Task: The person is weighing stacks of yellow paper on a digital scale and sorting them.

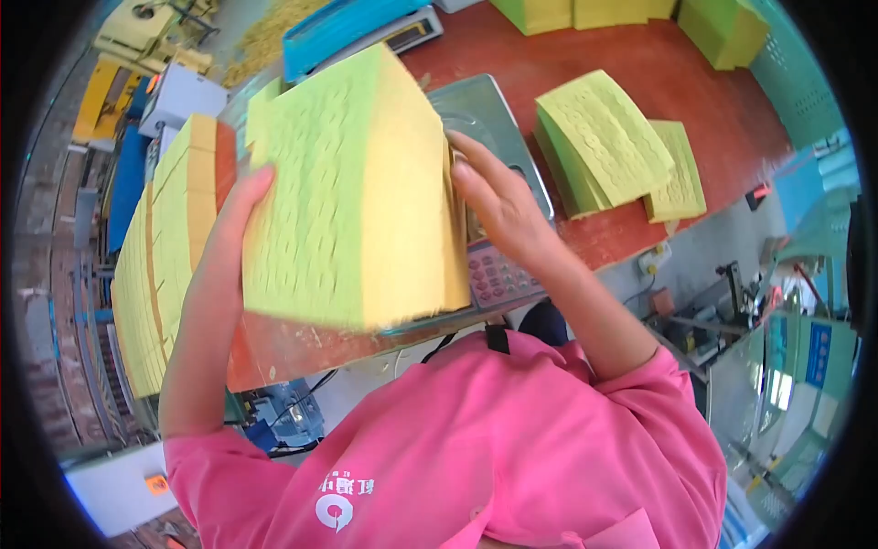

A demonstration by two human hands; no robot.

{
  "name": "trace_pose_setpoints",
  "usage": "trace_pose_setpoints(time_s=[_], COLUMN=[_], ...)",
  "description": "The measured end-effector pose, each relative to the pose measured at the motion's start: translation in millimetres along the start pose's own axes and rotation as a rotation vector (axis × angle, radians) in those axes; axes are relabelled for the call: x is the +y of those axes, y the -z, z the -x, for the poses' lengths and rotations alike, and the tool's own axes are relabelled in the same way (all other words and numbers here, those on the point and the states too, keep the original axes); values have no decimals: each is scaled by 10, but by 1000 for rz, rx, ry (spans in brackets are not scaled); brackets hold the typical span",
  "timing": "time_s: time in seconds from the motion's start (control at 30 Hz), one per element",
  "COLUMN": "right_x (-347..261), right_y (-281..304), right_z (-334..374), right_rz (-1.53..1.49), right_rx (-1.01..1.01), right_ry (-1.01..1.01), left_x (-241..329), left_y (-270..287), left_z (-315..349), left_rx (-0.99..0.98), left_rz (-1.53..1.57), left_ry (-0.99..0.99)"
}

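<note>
A thick block of yellow paper sheets [366,192], its greenish face marked with rows of wavy cuts, is held up between my two hands. My left hand [251,192] presses against its left side, with the thumb showing and the other fingers hidden. On the right side, my right hand [498,201] grips the block with bent fingers, their tips partly hidden at its edge. Behind and below the block is a scale with a metal pan [485,101] and a keypad [498,277], mostly covered by the paper.
Smaller stacks of the same paper [604,137] stand right of the scale on the red table [722,101]. More yellow blocks [622,11] line its far edge. At the left is a long row of paper stacks [169,210]. A blue tray [357,32] lies at the back.
</note>
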State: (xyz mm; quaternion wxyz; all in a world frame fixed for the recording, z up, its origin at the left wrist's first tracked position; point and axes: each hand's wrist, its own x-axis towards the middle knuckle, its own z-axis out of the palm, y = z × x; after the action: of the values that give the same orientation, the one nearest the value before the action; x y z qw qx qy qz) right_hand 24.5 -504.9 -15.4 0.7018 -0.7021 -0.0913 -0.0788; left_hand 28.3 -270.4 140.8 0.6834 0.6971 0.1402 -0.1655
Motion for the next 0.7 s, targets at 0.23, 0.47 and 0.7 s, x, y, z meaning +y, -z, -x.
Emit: trace_pose_setpoints(time_s=[0.23,0.47,0.7], right_x=[141,-19,-593], right_y=[262,196,1364], right_z=[1169,888,383], right_rz=[-329,-706,-499], right_rx=[-18,-320,-177], right_ry=[-542,-565,-140], left_x=[-8,-344,-113], left_y=[54,409,-433], left_z=[-291,-187,-400], left_rx=[-174,8,-124], left_rz=[-24,-82,-8], left_ry=[49,-176,-378])
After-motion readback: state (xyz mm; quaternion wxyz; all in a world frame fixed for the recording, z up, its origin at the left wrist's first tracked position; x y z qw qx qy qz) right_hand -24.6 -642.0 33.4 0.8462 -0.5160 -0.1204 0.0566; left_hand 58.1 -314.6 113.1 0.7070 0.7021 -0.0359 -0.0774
